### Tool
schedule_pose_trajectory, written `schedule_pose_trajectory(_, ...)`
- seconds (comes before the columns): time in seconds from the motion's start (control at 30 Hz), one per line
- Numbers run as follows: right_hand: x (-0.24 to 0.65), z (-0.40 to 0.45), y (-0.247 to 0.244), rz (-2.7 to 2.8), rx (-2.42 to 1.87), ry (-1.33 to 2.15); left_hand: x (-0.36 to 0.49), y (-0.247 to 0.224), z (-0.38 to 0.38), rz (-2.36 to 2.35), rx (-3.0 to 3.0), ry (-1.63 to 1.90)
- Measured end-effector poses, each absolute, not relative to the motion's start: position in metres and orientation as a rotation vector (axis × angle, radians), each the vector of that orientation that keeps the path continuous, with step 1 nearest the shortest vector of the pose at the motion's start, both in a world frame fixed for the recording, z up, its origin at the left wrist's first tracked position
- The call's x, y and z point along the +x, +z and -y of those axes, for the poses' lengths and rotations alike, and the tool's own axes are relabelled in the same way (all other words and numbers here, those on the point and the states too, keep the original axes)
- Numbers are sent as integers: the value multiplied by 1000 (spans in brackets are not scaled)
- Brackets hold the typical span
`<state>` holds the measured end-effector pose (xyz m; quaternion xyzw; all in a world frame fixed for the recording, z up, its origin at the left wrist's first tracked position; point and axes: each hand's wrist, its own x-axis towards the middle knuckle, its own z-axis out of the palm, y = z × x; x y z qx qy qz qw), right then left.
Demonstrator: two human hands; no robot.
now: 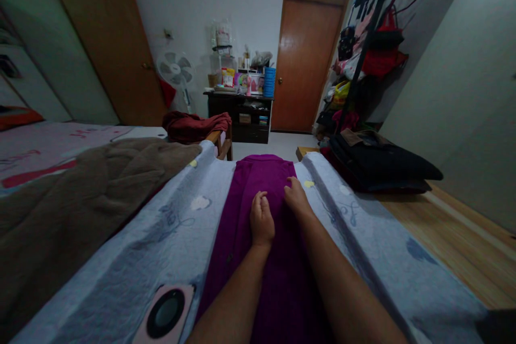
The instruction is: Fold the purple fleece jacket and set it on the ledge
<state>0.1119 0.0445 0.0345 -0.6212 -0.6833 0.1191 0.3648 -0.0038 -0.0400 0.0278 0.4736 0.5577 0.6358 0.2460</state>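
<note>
A long purple garment (258, 177) lies spread lengthwise over the light blue bed sheet, folded into a narrow strip. My left hand (262, 220) is over its middle, turned on its side, with the fingers loosely bent and nothing seen in them. My right hand (297, 198) is at the garment's right edge, its fingers apart and pointing left. Whether either hand presses on the cloth I cannot tell. Left of the garment, near me, lies a pink phone-like device (167, 314) with a round dark disc.
A brown fleece blanket (100, 188) covers the bed's left side. Dark folded clothes or bags (374, 161) are stacked at the right. Beyond the bed's end are a dark red cloth (195, 126), a white fan (176, 70), a black cabinet (250, 131) and a wooden door (308, 64).
</note>
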Motion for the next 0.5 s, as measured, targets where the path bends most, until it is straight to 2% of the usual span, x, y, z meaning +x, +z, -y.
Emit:
schedule_pose_trajectory(0.23, 60, -7, 11, 1895, -1425, 257, -12, 14, 31, -1355, 841, 1857)
schedule_pose_trajectory(0.5, 64, 1, 17, 2073, -1523, 189, -20, 13, 28, -1368, 788, 1880)
